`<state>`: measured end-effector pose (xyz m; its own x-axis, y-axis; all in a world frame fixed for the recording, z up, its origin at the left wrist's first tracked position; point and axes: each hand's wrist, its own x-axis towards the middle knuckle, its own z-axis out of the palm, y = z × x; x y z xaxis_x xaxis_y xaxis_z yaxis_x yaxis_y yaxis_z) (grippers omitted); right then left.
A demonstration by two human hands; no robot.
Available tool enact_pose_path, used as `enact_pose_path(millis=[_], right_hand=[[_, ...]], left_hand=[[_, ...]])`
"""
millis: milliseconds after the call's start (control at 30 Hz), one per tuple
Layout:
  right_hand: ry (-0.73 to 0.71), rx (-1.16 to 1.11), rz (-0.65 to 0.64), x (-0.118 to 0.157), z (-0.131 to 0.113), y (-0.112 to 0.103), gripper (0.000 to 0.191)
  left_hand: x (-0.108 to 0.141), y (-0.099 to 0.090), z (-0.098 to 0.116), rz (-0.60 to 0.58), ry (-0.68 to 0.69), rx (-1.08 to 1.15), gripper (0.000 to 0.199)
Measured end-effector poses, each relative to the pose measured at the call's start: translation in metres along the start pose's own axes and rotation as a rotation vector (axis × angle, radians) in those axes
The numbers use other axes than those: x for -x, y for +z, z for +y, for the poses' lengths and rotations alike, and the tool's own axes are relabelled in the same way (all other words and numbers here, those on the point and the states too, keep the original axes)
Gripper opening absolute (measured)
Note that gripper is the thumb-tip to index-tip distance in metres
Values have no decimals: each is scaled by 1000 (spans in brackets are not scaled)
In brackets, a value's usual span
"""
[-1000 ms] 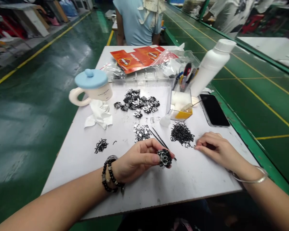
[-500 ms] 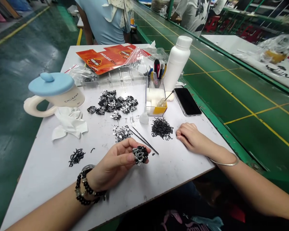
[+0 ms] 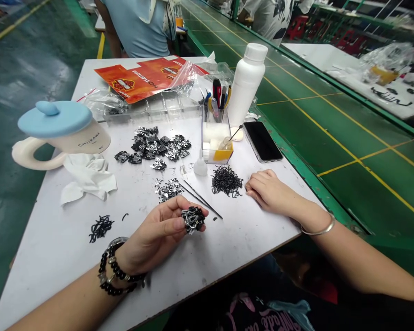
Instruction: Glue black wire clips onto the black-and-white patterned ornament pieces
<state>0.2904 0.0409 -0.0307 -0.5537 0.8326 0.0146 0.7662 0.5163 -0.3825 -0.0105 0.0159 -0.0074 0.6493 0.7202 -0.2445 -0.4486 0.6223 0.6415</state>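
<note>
Between the thumb and fingers of my left hand is a black and silver piece, held just above the white table. My right hand rests on the table with its fingers curled; whether anything is under them is hidden. Left of it lies a pile of small black curved strips. Small silver parts lie behind my left hand, beside two thin black sticks. Farther back sits a heap of black and silver pieces. A smaller group of black strips is at the left.
A blue-lidded mug and crumpled tissue stand at the left. Behind are orange packaging, a tool holder, a white bottle and a phone. A person in blue is beyond the table.
The view has shifted, so the table and the things on it appear a little farther left. Both hands keep nearly the same pose, and the piece is still in my left hand.
</note>
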Motion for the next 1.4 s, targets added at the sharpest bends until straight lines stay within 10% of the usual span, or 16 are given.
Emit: enact_pose_path(millis=[600,1400], right_hand=[[-204,-1115,-357,-68,-84,-1,37],[-67,-1412,-226,-66,-81,27,28]], left_hand=[[1,-1,9,26,107,-14,21],[-2,-3,3,34,212,-106,18]])
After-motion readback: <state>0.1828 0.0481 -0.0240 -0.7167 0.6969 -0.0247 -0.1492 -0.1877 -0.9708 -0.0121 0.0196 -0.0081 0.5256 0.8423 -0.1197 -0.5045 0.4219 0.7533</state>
